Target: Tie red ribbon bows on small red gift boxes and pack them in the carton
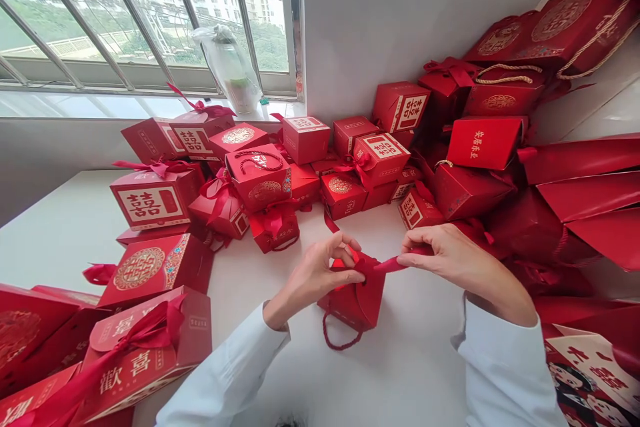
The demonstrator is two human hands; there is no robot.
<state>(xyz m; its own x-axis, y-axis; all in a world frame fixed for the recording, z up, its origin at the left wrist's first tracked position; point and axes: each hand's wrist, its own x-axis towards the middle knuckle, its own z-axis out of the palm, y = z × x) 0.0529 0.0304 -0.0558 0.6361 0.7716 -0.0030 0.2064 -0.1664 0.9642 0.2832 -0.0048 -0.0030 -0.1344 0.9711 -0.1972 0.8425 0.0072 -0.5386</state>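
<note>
A small red gift box stands on the white table in front of me, its cord handle hanging down the near side. My left hand is curled at the top of this box, thumb pressed by the ribbon's crossing; some of its fingertips are hidden. Between thumb and fingers, my right hand pinches a red ribbon, drawn out to the right from the box top. Another ribbon end shows behind my left hand.
Red gift boxes with ribbons are piled along the back and left of the white table. More boxes and larger red bags crowd the right. A plastic-wrapped clear container stands on the sill by the barred window.
</note>
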